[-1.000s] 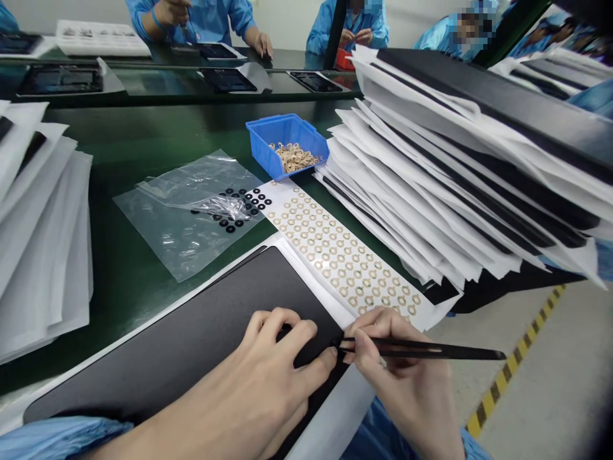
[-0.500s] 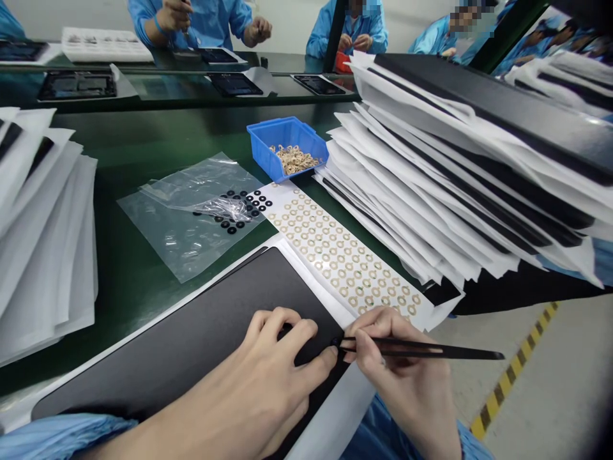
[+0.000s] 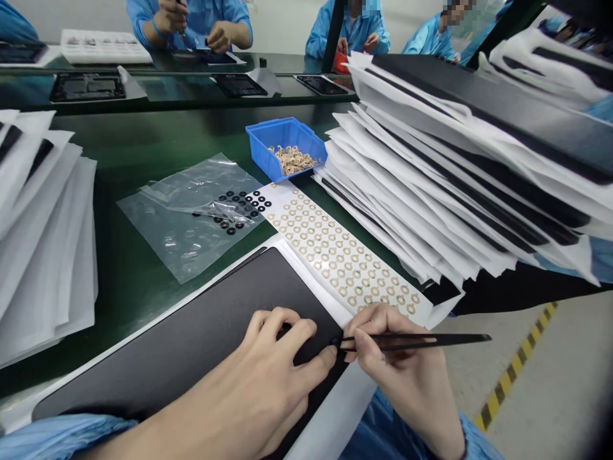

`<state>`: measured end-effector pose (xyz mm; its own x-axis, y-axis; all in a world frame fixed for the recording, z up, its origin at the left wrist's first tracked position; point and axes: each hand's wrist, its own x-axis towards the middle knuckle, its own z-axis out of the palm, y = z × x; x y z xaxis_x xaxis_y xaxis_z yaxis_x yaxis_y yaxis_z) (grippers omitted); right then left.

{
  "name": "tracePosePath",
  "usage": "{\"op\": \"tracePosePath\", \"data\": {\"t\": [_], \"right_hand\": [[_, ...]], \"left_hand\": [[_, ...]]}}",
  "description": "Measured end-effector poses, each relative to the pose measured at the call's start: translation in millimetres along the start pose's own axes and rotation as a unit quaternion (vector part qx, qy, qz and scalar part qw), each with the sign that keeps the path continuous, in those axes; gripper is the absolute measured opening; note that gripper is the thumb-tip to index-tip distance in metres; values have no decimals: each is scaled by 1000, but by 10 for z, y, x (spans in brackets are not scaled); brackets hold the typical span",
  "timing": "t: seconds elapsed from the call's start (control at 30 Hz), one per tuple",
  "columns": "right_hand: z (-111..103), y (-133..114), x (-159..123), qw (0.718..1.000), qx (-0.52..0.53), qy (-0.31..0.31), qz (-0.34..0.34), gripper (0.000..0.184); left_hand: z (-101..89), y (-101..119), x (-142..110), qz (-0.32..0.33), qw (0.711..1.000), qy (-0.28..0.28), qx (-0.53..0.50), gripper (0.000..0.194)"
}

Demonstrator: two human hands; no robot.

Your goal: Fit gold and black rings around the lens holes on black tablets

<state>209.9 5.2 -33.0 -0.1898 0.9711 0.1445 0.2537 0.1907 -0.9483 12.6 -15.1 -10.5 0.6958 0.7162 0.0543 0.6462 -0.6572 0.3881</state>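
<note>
A flat black panel (image 3: pixel 191 345) lies on white paper at the near table edge. My left hand (image 3: pixel 268 383) rests on it, fingers spread and pressing flat near its right corner. My right hand (image 3: pixel 402 377) pinches black tweezers (image 3: pixel 416 341), their tip touching a small black ring at the panel's corner, beside my left index fingertip. Just beyond lies a white sheet of tan rings (image 3: pixel 335 252).
A clear plastic bag with black rings (image 3: pixel 191 214) lies on the green table. A blue bin of tan rings (image 3: pixel 286 147) stands behind it. Stacks of paper-wrapped black panels rise at the right (image 3: pixel 454 166) and left (image 3: pixel 38 230). Other people in blue work across the table.
Both hands have stayed almost still at the panel's corner. The tweezers' far end has lifted slightly.
</note>
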Motion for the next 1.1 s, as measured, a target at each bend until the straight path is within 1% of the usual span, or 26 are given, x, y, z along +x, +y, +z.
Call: {"op": "tracePosePath", "data": {"t": [0.1, 0.2, 0.3, 0.47, 0.57, 0.7, 0.77, 0.83, 0.93, 1.0, 1.07, 1.1], "right_hand": [[-57, 1, 44, 999, 31, -11, -29, 15], [-102, 13, 74, 997, 14, -7, -74, 8], [-115, 33, 79, 995, 8, -13, -98, 9], [-122, 32, 58, 995, -1, -20, -99, 8], [-125, 18, 56, 994, -4, -19, -104, 8], [-100, 59, 47, 994, 16, -19, -104, 6], [-101, 91, 27, 994, 45, -21, -93, 7], [-138, 84, 14, 994, 72, -23, -80, 9], [-239, -68, 101, 994, 55, -36, -82, 10], [-261, -256, 288, 993, 3, -62, -99, 10], [-158, -455, 577, 987, -54, -97, -118, 12], [-45, -540, 744, 983, -71, -114, -126, 13]], "left_hand": [[-17, 0, -4, 0, 1000, 0, 0, 46], [-30, -1, -6, 1, 1000, -3, 5, 46], [-34, -1, -5, 3, 1000, -4, 6, 45], [-23, -4, 2, 3, 1000, -8, 4, 45], [-16, -7, 5, 2, 1000, 0, 6, 46], [-29, -3, -7, -1, 1000, -1, -2, 44], [-38, 0, -12, -5, 1000, -4, -11, 38], [-45, -1, -10, -11, 1000, -5, -19, 28], [-46, -1, 1, -15, 1000, -5, -18, 22], [-43, 5, 7, -13, 1000, -4, -8, 23], [-42, 17, 5, -11, 1000, -3, 9, 23], [-42, 24, 3, -12, 1000, -2, 19, 22]]}}
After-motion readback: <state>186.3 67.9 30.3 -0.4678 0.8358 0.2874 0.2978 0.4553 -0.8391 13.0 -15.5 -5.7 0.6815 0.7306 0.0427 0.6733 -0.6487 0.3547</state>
